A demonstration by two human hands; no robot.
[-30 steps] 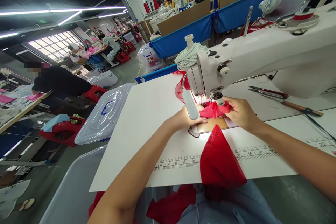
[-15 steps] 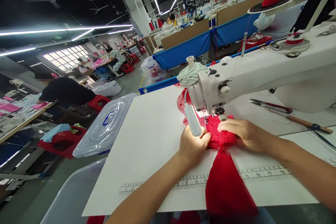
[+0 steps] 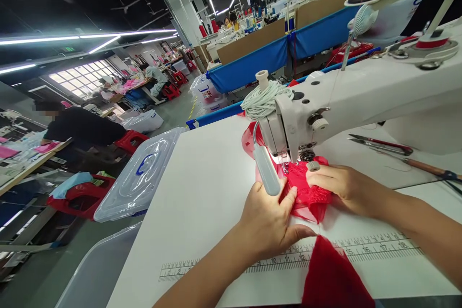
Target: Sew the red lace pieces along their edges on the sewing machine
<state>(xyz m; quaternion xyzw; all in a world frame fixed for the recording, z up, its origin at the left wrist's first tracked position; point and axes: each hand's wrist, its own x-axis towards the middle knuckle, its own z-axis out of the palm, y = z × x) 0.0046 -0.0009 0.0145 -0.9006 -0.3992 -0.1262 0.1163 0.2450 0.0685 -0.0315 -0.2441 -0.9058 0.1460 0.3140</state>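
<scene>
The red lacy fabric (image 3: pixel 301 209) lay bunched on the white tabletop (image 3: pixel 195 192), its far part under the needle area of the sewing machine (image 3: pixel 353 89). The left hand (image 3: pixel 265 219) lay at the fabric's left side, its fingertips on the cloth near the small lamp (image 3: pixel 266 171), thumb spread well apart from the other fingers and pointing right. The right hand (image 3: pixel 344 190) rested over the fabric's right side, fingers close together on it; whether they pinched it could not be told, its thumb being hidden. A darker red piece (image 3: pixel 334 276) lay at the near edge, across the printed ruler scale (image 3: pixel 368 249). Metal snips (image 3: pixel 382 144) and a wooden-handled tool (image 3: pixel 428 168) lay to the right, beyond the right hand.
</scene>
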